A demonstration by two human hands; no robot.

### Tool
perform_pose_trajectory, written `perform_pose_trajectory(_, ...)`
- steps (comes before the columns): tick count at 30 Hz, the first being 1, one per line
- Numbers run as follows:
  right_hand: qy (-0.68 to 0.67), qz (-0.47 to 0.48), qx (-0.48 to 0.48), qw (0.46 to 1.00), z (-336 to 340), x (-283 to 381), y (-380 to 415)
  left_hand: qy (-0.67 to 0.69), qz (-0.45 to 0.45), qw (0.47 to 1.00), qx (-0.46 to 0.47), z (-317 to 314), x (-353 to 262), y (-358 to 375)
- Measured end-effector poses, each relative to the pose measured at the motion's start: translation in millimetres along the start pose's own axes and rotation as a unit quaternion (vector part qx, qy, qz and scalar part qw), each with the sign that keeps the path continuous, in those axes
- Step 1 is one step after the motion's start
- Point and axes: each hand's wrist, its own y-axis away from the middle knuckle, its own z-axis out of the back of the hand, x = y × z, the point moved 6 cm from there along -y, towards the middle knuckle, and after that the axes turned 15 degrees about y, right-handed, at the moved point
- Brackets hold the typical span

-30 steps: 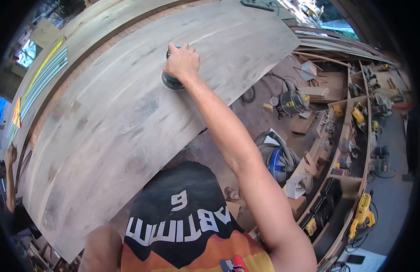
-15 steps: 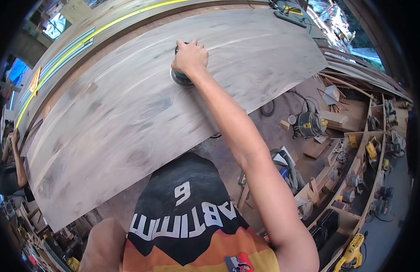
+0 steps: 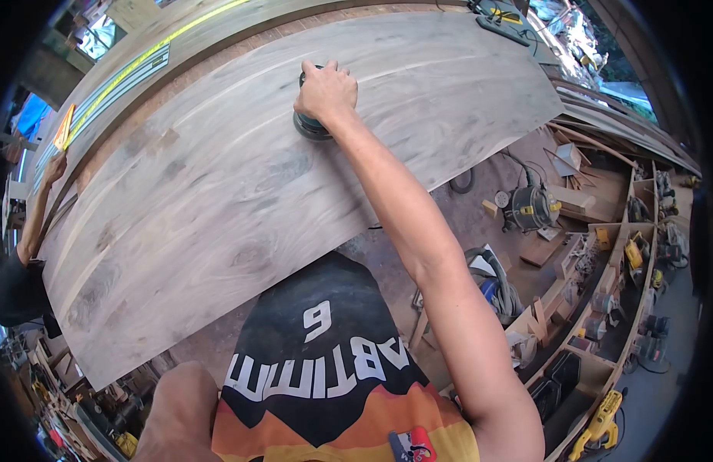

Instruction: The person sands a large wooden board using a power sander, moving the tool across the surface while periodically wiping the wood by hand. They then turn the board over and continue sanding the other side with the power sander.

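A broad wooden panel (image 3: 241, 200) with grey-brown grain and dark smudges lies before me. Near its far middle, my right hand (image 3: 330, 91) is wrapped over the top of a dark, round sander (image 3: 312, 127). The sander's base rests on the panel, and my fingers partly hide its body. My right arm stretches across the near edge of the panel. On the other side only part of my bent left arm (image 3: 179, 396) shows, and my left hand is out of the picture.
Another person's hand (image 3: 55, 166) is by an orange triangular square (image 3: 64, 129) and a yellow tape measure (image 3: 141, 60) on a second board. A black power strip (image 3: 501, 31) lies far right. A shop vacuum (image 3: 530, 208) and tool-filled shelves (image 3: 626, 254) stand at right.
The sander and my right hand stay nearly in place as the view shifts slightly. At left, the other person's hand has moved up from the tape's end to the orange square.
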Motion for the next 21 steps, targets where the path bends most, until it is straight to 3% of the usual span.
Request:
perform_pose_trajectory(2, -0.001, -0.005, -0.015, 1.0, 0, 0, 2, 0.022, 0.023, 0.995, 0.092, 16, -10, -1)
perform_pose_trajectory(4, 0.005, 0.006, -0.018, 1.0, -3, 5, 5, 0.035, -0.005, 0.995, 0.088, 32, -19, 7)
perform_pose_trajectory(6, 0.02, 0.019, -0.008, 1.0, -2, 4, 11, 0.117, -0.121, 0.985, -0.043, 48, -58, 58)
perform_pose_trajectory(8, 0.019, 0.034, 0.014, 0.999, 4, 3, 21, 0.076, -0.13, 0.967, -0.207, 92, -78, 112)
perform_pose_trajectory(10, 0.018, 0.031, 0.032, 0.999, 4, -1, 32, -0.072, -0.05, 0.928, -0.362, 173, -74, 167)
perform_pose_trajectory(11, 0.019, 0.026, 0.038, 0.999, 4, -5, 36, -0.208, 0.046, 0.913, -0.347, 226, -60, 197)
perform_pose_trajectory(12, 0.02, 0.024, 0.045, 0.999, 1, -7, 41, -0.389, 0.187, 0.822, -0.372, 272, -29, 211)
perform_pose_trajectory(14, 0.008, -0.003, 0.023, 1.0, 1, -22, 47, -0.594, 0.377, 0.646, -0.297, 325, 32, 235)
perform_pose_trajectory(16, 0.006, -0.034, 0.007, 0.999, 0, -42, 51, -0.751, 0.391, 0.526, -0.082, 356, 80, 256)
perform_pose_trajectory(19, 0.016, -0.088, 0.016, 0.996, -1, -79, 57, -0.835, 0.351, 0.423, -0.011, 370, 120, 247)
perform_pose_trajectory(21, 0.027, -0.121, 0.013, 0.992, -2, -100, 58, -0.835, 0.344, 0.429, -0.035, 388, 136, 230)
